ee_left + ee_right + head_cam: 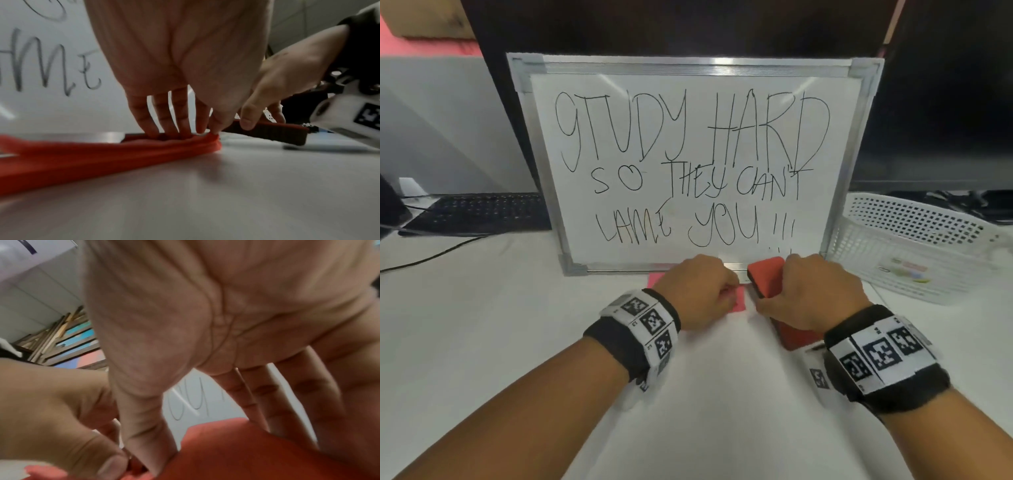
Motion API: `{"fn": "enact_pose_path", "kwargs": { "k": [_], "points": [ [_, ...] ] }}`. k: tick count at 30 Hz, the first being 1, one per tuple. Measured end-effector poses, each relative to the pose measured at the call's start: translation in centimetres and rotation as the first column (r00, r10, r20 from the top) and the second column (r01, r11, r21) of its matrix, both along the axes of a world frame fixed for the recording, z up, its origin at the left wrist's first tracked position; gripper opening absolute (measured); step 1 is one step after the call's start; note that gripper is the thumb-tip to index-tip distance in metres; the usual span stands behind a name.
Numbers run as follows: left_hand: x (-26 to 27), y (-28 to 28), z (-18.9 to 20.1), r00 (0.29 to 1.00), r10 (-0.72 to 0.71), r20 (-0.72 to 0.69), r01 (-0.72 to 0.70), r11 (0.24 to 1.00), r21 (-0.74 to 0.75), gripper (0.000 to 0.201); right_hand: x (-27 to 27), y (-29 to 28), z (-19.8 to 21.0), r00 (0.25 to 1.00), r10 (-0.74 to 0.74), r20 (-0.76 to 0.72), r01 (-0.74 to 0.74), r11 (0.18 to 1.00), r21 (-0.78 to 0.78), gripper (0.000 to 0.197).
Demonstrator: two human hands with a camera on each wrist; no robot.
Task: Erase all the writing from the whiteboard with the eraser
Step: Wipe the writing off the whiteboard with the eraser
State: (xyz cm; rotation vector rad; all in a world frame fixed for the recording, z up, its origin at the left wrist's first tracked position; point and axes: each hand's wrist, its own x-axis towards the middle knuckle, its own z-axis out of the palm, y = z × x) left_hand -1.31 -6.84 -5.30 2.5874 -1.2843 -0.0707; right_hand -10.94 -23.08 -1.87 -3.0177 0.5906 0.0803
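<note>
Whiteboard, center frame, leans upright on desk, fully covered w/ writing. Right hand grasps red eraser at board's bottom edge, lower center. Left hand just beside it, fingertips pressing a red cloth, probably pinching it.

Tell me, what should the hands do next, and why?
Probably lift the eraser up to the whiteboard and begin wiping. The right hand already has its grip around the red eraser just below the board's bottom edge, and all the writing is untouched. The left hand pinches a red cloth lying on the table.
</note>
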Motion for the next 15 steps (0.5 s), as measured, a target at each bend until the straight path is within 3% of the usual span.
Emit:
{"fn": "enact_pose_path", "kwargs": {
  "k": [4, 9, 15],
  "points": [
    [-0.5, -2.2, -0.3, 1.000, -0.025, 0.014, 0.025, 0.998, 0.051, 0.013, 0.3, -2.2, 0.2, 0.994, -0.088, -0.060, 0.090, 0.996, 0.026, 0.052],
    [-0.1, -3.2, -0.5, 0.998, 0.028, 0.062, -0.030, 0.999, 0.031, 0.031, 0.8, -3.1, 0.1, 0.994, -0.097, -0.059, 0.102, 0.992, 0.076, 0.049],
    [0.3, -3.0, -0.2, 0.996, 0.082, 0.044, -0.085, 0.995, 0.057, 0.024, 1.9, -2.7, 0.0, 0.996, -0.085, -0.029, 0.088, 0.991, 0.100, 0.045]
  ]
}}
